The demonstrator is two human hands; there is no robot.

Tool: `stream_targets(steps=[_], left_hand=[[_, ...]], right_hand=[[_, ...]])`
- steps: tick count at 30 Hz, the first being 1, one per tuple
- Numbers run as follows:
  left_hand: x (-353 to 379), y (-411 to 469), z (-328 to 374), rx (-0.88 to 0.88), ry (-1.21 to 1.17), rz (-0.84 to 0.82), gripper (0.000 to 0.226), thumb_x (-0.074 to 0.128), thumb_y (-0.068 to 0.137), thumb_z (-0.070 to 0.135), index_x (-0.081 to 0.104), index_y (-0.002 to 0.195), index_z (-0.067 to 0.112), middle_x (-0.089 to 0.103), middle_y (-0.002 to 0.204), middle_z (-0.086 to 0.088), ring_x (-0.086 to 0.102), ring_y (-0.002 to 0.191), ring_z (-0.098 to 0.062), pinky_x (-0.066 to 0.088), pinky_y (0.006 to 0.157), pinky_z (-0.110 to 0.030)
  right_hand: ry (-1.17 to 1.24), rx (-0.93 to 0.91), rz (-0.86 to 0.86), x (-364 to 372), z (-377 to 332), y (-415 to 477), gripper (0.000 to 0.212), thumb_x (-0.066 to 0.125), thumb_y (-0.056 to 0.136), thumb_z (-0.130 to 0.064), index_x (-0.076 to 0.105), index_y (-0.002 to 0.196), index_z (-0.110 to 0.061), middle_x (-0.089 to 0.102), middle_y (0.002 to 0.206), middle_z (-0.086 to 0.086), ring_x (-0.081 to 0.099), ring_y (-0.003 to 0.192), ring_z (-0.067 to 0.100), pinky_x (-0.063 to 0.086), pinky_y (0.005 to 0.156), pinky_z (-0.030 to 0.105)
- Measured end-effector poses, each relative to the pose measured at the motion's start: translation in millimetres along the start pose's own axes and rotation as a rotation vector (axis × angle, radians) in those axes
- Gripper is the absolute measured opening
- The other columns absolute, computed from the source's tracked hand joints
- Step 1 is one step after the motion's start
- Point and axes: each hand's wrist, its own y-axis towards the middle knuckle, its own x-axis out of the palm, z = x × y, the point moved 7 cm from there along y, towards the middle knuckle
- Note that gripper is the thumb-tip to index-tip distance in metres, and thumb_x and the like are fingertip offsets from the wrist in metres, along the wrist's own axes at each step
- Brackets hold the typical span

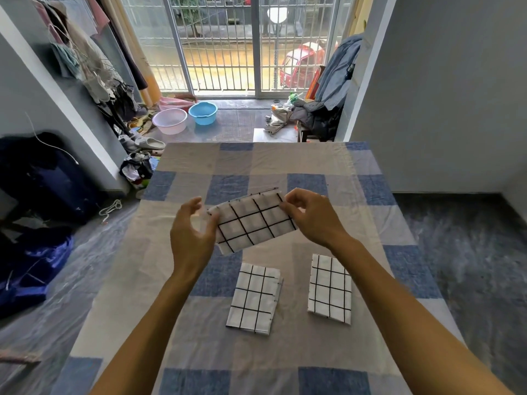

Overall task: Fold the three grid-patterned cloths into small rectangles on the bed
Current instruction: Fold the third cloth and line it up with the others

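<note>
Both of your hands clamp the third cloth. Your left hand closes thumb and curled fingers over its left short end, though blur there hides the exact contact. Your right hand pinches the far right corner between thumb and fingertips. Gripping at the two short ends pulls the strip taut, so the layers lie flat against one another with their edges aligned. The cloth is a long narrow rectangle, tilted with its right end further from you. It appears raised just above the bed rather than resting on it; whether its near edge touches the sheet cannot be determined. Judge it as partly folded: it is longer than the two finished pieces, so at least one more fold across its length is probably required. The left folded cloth and the right folded cloth lie flat on the bed nearer to you, side by side and apart, long sides running away from you. That placement leaves the sheet beyond them as a working surface and separates finished work from the piece in hand. Check the left folded cloth: a lower layer shows past its right edge, so it may need squaring.
</note>
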Motion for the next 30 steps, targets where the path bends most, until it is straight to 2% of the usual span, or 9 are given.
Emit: stream_targets(steps=[2,5,9,13,16,21,23,28,30], left_hand=[[9.3,-4.0,24.9,0.222,0.11,-0.055,0.045,0.065,0.086,0.032,0.052,0.126,0.015,0.058,0.118,-0.001,0.049,0.109,-0.01,0.036,0.094,-0.028],[43.0,-15.9,60.4,0.454,0.254,-0.262,0.05,0.058,0.086,0.037,0.051,0.13,0.015,0.059,0.121,-0.005,0.05,0.112,-0.017,0.032,0.097,-0.03],[59.1,-16.9,69.5,0.545,0.286,-0.287,0.022,0.063,0.087,0.024,0.067,0.106,0.015,0.07,0.1,-0.004,0.062,0.096,-0.021,0.031,0.097,-0.031],[56.8,-16.6,68.7,0.55,0.222,-0.277,0.008,0.066,0.086,0.015,0.071,0.092,0.016,0.072,0.087,0.0,0.062,0.082,-0.01,0.035,0.09,-0.027],[48.1,-11.2,63.2,0.431,0.13,-0.237,0.01,0.064,0.087,0.02,0.072,0.091,0.016,0.071,0.086,0.003,0.061,0.079,-0.01,0.044,0.076,-0.025],[31.6,-5.4,47.6,0.237,-0.038,-0.203,0.009,0.064,0.087,0.018,0.07,0.092,0.023,0.069,0.089,0.008,0.061,0.082,0.0,0.047,0.076,-0.013],[28.7,-5.7,42.9,0.199,-0.053,-0.198,0.009,0.062,0.088,0.021,0.069,0.092,0.025,0.07,0.09,0.006,0.061,0.083,0.0,0.047,0.076,-0.012],[43.3,-11.1,63.2,0.572,0.392,-0.312,0.038,0.056,0.088,0.042,0.062,0.116,0.018,0.065,0.114,-0.002,0.056,0.108,-0.02,0.041,0.093,-0.034],[54.3,-13.9,74.5,0.592,0.396,-0.397,0.042,0.05,0.087,0.049,0.065,0.112,0.019,0.068,0.107,0.0,0.058,0.102,-0.018,0.04,0.093,-0.035]], right_hand=[[-0.102,-0.047,-0.03,7.4,-2.3,-2.3,0.013,0.061,0.09,-0.035,0.064,0.089,-0.022,0.068,0.086,-0.009,0.061,0.081,0.008,0.051,0.075,0.03],[-0.266,-0.135,-0.087,20.2,-13.1,-5.8,0.017,0.058,0.091,-0.038,0.064,0.093,-0.023,0.07,0.089,-0.002,0.063,0.081,0.018,0.051,0.071,0.035],[-0.382,-0.245,-0.107,27.5,-24.8,-9.5,0.026,0.051,0.092,-0.045,0.063,0.096,-0.023,0.069,0.087,0.001,0.06,0.081,0.021,0.049,0.074,0.035],[-0.305,-0.22,-0.104,22.7,-21.5,-9.3,0.022,0.059,0.089,-0.041,0.064,0.097,-0.021,0.07,0.089,-0.001,0.062,0.081,0.018,0.051,0.073,0.036],[-0.229,-0.146,-0.102,17.1,-11.6,-10.4,0.022,0.065,0.086,-0.039,0.069,0.093,-0.019,0.07,0.087,-0.001,0.061,0.079,0.016,0.049,0.07,0.031],[0.017,0.001,-0.089,4.4,4.2,-11.2,0.017,0.069,0.082,-0.038,0.073,0.086,-0.022,0.068,0.08,-0.01,0.059,0.076,0.001,0.042,0.068,0.01],[0.142,0.049,-0.059,4.5,5.6,-11.3,0.017,0.07,0.082,-0.036,0.074,0.089,-0.021,0.071,0.082,-0.01,0.063,0.08,0.0,0.046,0.074,0.013],[0.05,0.025,-0.116,19.5,-6.2,-12.1,0.02,0.073,0.078,-0.04,0.077,0.089,-0.022,0.073,0.083,-0.009,0.064,0.078,-0.001,0.05,0.076,0.02],[-0.017,-0.033,-0.147,25.2,-18.1,-11.3,0.024,0.071,0.079,-0.043,0.076,0.091,-0.022,0.074,0.086,-0.006,0.065,0.077,0.001,0.051,0.077,0.022]])
